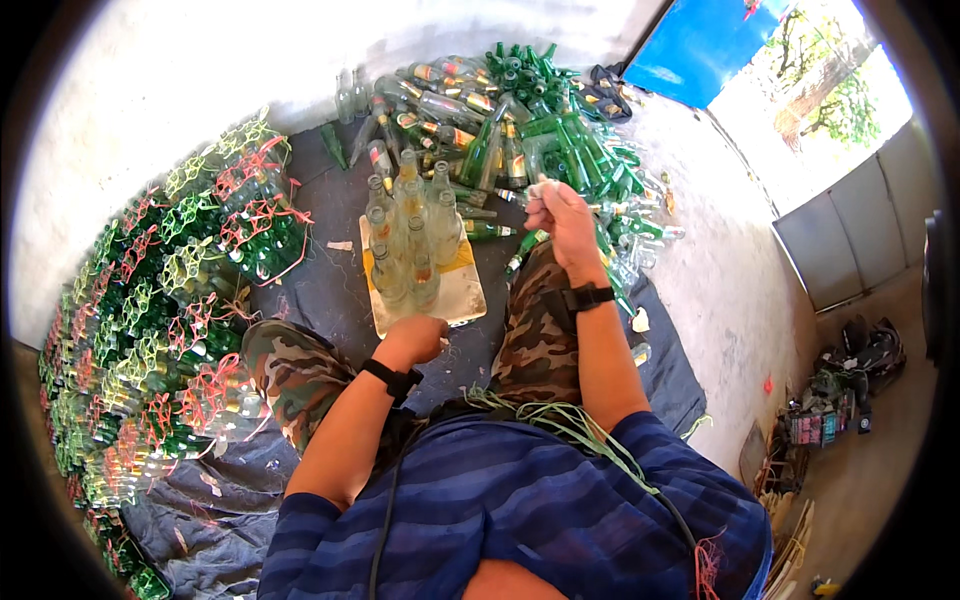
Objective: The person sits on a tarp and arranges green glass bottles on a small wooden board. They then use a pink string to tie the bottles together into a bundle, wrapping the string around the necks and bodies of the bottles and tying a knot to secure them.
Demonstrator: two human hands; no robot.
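Note:
Between my knees, a group of clear glass bottles (418, 245) stands upright on a white and yellow board (460, 295). My left hand (415, 340) is closed in a fist just off the board's near edge; whatever is inside it is hidden. Raised over my right knee, my right hand (563, 218) pinches at thumb and fingers, with a small pale bit at the fingertips too unclear to name. It hovers in front of the loose bottle pile. Thin green plastic strips (590, 430) lie across my lap. Neither hand touches the standing bottles.
Green bottles bundled with red and yellow-green strips (190, 260) fill the left side. Loose green and clear bottles (570, 150) are heaped ahead along the wall. A dark sheet (325, 190) covers the floor. The blue door panel (690, 45) stands far right.

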